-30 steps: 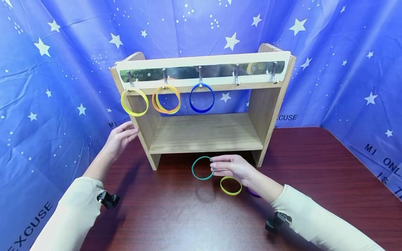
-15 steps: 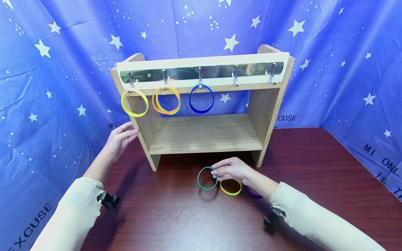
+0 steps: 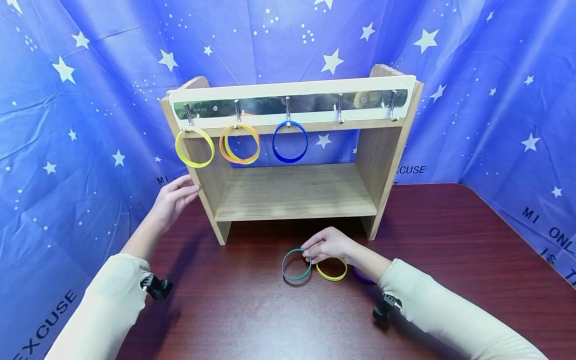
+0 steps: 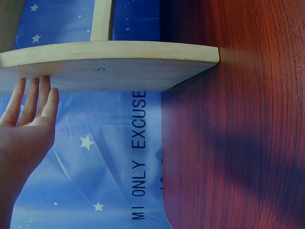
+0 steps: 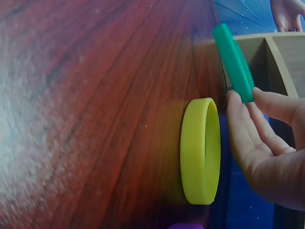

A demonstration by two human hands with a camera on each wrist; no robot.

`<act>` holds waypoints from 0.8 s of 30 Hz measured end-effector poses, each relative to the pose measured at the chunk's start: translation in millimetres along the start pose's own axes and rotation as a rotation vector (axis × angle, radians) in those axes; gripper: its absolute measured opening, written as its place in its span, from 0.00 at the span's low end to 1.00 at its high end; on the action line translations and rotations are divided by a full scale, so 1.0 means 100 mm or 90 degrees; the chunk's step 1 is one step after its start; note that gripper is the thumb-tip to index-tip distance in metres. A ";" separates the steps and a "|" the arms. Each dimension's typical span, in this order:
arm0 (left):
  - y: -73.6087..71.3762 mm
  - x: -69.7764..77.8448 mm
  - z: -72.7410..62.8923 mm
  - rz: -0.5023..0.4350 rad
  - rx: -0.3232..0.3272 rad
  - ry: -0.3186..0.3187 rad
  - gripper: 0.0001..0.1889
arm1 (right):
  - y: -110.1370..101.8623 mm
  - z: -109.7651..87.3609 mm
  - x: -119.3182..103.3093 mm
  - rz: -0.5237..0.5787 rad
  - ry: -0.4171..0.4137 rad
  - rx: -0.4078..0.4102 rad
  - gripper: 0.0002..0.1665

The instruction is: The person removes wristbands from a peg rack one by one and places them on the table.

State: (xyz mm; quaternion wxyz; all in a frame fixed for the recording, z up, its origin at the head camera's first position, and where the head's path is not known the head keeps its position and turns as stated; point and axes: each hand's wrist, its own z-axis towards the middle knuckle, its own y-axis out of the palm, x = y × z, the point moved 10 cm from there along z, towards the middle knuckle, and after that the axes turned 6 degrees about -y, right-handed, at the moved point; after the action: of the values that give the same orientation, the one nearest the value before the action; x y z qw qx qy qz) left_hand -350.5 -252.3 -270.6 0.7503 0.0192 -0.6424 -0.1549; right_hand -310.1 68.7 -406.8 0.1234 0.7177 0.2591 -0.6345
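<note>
My right hand (image 3: 332,245) pinches the edge of a green silicone wristband (image 5: 234,62) between thumb and fingertips, low over the table in front of the shelf. Right beside it on the tabletop lies a yellow wristband (image 5: 196,152). Partly covered by the right wrist is a purple wristband (image 3: 363,277). My left hand (image 4: 34,129) touches the side panel (image 4: 124,71) of the wooden shelf with nearly straight fingertips. Hanging from the hooks are a yellow wristband (image 3: 196,165), an orange wristband (image 3: 222,150) paired with another yellow one, and a blue wristband (image 3: 290,160).
The wooden shelf (image 3: 297,192) carries a metal hook strip (image 3: 310,105) across its top front; its two right-hand hooks (image 3: 340,110) bear no band. A dark red table (image 3: 252,310) supports it. Blue starry cloth (image 3: 288,40) surrounds the back and sides.
My right hand has lowered the green wristband towards the table and drawn it slightly nearer. The left hand stays at the shelf's side, and the hanging bands are unchanged.
</note>
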 end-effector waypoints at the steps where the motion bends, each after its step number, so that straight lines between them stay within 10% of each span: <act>1: 0.00 0.00 0.00 0.000 0.000 0.000 0.19 | 0.00 0.00 0.00 -0.007 0.000 0.006 0.18; 24: 0.02 0.00 -0.01 0.005 -0.003 -0.001 0.19 | -0.17 -0.20 -0.06 -0.125 0.013 0.143 0.11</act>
State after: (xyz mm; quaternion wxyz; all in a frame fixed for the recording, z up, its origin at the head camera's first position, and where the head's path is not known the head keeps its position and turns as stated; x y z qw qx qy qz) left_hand -348.9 -251.1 -270.2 0.7506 0.0152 -0.6425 -0.1537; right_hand -302.7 91.3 -394.8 -0.0231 0.7047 0.2568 -0.6610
